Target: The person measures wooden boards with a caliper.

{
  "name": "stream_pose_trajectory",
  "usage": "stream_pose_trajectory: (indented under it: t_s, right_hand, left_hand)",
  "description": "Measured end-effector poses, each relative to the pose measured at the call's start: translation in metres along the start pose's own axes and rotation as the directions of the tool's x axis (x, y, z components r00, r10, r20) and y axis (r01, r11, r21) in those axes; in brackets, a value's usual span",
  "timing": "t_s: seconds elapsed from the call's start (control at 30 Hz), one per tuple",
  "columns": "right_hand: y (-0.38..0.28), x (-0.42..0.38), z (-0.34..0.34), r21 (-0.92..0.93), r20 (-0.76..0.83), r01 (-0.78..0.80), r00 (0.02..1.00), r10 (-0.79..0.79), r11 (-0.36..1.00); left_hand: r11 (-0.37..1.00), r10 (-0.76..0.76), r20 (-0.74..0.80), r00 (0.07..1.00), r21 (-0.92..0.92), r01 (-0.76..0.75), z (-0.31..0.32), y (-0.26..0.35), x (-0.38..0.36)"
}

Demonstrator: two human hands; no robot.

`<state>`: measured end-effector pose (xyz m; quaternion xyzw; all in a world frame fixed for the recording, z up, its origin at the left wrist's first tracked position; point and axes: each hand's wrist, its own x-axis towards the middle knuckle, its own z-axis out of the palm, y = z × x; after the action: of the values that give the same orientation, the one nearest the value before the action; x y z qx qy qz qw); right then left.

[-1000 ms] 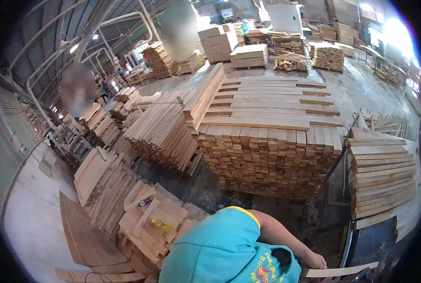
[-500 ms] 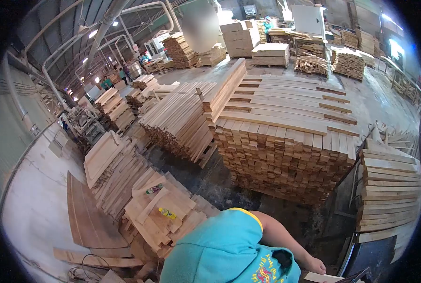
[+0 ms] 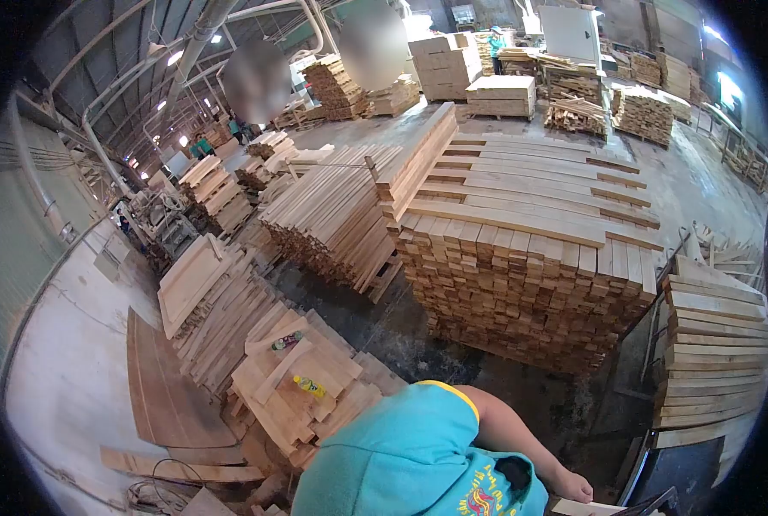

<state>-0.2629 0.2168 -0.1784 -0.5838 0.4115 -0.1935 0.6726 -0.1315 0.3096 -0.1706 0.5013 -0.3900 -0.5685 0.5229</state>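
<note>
My left arm, in a teal sleeve with yellow trim, reaches toward the bottom right. My left hand (image 3: 576,488) has its fingers curled at the upper edge of a pale wooden board (image 3: 577,507), closed on it. Only part of that board shows above the frame's bottom edge. Beside the board is a dark object (image 3: 659,501), cut off by the frame. My right hand is out of view.
A large stack of timber (image 3: 522,284) stands ahead, with another stack (image 3: 332,224) left of it. Two bottles (image 3: 308,385) lie on boards at lower left. Planks (image 3: 715,353) lie at right. Farther off, a person (image 3: 496,49) stands among stacks.
The view has shifted slightly, so the stacks appear a little farther right. My left hand stays by the pale board, with little visible movement.
</note>
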Motion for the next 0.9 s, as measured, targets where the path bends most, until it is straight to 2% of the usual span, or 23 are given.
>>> stream_pose_trajectory:
  t_s: [0.2,0.3,0.4,0.5,0.57,0.7,0.77,0.83,0.9]
  right_hand:
    - [-0.017,-0.016,-0.002,0.024,-0.076,-0.031,0.997,0.033,0.999]
    - [-0.023,-0.030,-0.006,0.060,-0.143,-0.047,0.988,0.056,0.997]
    - [-0.028,-0.046,-0.014,0.105,-0.220,-0.058,0.972,0.080,0.993]
    - [-0.029,-0.064,-0.015,0.166,-0.295,-0.068,0.948,0.116,0.984]
    - [-0.032,-0.075,-0.014,0.210,-0.343,-0.064,0.929,0.135,0.976]
    - [-0.041,-0.095,-0.012,0.292,-0.432,-0.044,0.885,0.172,0.955]
    - [-0.049,-0.110,-0.012,0.320,-0.469,-0.028,0.864,0.185,0.947]
    - [-0.058,-0.121,-0.011,0.399,-0.356,0.012,0.924,0.143,0.917]
    - [-0.054,-0.127,-0.013,0.412,-0.390,0.042,0.911,0.135,0.910]
  left_hand:
    - [0.997,0.017,0.009,1.000,0.078,-0.017,-0.001,0.003,-0.001]
    - [0.997,-0.033,0.002,0.999,0.073,0.033,0.004,0.023,-0.012]
    - [0.997,-0.069,0.085,0.994,0.035,0.066,0.010,0.036,-0.016]
    - [0.999,-0.040,0.135,0.990,0.017,0.038,0.017,0.037,-0.015]
    - [0.990,0.036,0.215,0.976,-0.144,-0.005,0.021,0.035,-0.012]
    - [0.994,-0.011,0.272,0.962,-0.099,0.039,0.027,0.047,-0.021]
    - [0.977,-0.023,0.295,0.955,-0.194,0.083,0.030,0.036,-0.018]
    - [0.980,-0.022,0.315,0.949,-0.181,0.083,0.034,0.039,-0.021]
    - [0.982,-0.019,0.330,0.944,-0.170,0.080,0.037,0.043,-0.026]
